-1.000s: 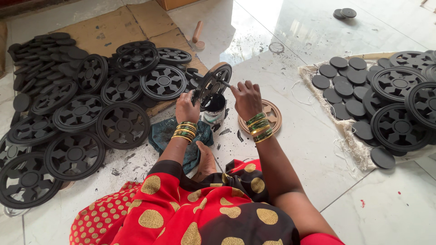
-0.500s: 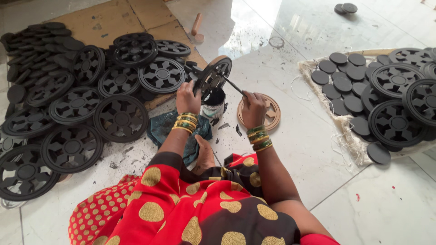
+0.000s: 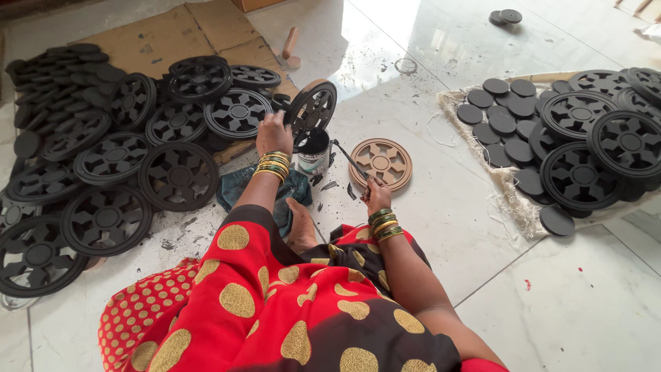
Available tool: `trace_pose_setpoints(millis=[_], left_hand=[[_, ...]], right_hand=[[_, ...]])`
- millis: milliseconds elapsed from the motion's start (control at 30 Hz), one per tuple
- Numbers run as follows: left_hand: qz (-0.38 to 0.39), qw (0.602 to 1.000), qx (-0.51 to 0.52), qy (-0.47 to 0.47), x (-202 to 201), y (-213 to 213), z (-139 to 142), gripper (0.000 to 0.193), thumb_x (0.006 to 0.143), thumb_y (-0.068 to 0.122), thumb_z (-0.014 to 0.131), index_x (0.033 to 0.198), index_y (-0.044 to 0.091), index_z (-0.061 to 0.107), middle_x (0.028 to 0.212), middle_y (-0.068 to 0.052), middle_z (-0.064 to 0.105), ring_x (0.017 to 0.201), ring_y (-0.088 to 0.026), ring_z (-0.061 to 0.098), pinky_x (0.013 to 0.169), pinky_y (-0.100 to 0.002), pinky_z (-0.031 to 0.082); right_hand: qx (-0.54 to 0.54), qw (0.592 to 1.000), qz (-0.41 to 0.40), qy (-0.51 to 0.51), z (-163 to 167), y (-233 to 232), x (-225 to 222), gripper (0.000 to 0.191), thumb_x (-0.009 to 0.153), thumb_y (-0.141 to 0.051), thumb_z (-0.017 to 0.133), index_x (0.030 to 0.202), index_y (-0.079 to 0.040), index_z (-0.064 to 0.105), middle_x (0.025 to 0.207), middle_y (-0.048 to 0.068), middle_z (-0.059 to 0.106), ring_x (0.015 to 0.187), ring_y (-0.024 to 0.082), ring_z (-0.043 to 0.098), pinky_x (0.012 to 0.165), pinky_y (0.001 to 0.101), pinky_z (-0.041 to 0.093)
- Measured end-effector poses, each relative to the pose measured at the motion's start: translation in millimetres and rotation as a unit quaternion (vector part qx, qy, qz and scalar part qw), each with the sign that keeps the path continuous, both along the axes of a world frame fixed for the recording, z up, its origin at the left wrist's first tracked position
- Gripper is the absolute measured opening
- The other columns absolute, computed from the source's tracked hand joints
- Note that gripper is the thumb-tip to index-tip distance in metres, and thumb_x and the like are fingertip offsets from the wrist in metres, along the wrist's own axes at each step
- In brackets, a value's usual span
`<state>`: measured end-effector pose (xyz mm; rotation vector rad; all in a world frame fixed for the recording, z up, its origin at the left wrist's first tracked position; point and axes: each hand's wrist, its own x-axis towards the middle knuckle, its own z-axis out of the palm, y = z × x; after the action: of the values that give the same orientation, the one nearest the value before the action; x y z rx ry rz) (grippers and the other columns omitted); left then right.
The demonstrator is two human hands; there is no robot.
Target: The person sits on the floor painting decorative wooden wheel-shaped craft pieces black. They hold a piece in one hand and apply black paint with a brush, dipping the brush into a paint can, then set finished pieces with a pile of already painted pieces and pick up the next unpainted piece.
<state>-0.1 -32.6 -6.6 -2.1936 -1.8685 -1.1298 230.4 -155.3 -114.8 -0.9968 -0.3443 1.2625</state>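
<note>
A black wheel-shaped disc (image 3: 311, 108) is held up on edge by the left hand (image 3: 273, 133), fingers closed on its rim, right over a small paint can (image 3: 314, 151). A thin brush (image 3: 350, 160) is pinched in the right hand (image 3: 377, 196), beside an unpainted tan disc (image 3: 381, 163) lying flat on the floor.

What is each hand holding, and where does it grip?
Left hand holds a black wheel upright by its rim. Right hand holds a paintbrush by its handle's end.
</note>
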Motion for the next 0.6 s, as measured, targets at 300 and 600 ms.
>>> trace_pose_setpoints(millis=[300, 600], left_hand=[[0.054, 0.995, -0.078, -0.014, 10, -11, 19, 0.051, 0.083, 0.019, 0.08, 0.13, 0.009, 0.065, 0.123, -0.014, 0.065, 0.114, -0.037, 0.062, 0.093, -0.045, 0.054], [0.038, 0.994, -0.095, -0.025, 7, -14, 19, 0.064, 0.079, 0.017, 0.083, 0.137, 0.005, 0.059, 0.128, -0.016, 0.065, 0.117, -0.038, 0.061, 0.103, -0.044, 0.048]], right_hand=[[-0.017, 1.0, 0.011, -0.013, 8, -18, 2, 0.006, 0.099, -0.018, 0.066, 0.099, -0.013, 0.067, 0.059, -0.003, 0.053, 0.046, 0.01, 0.047, 0.048, 0.0299, 0.048], [-0.003, 1.0, 0.028, 0.0, 7, -16, 4, 0.008, 0.099, -0.018, 0.065, 0.102, -0.011, 0.067, 0.059, -0.003, 0.053, 0.045, 0.011, 0.047, 0.048, 0.03, 0.048]])
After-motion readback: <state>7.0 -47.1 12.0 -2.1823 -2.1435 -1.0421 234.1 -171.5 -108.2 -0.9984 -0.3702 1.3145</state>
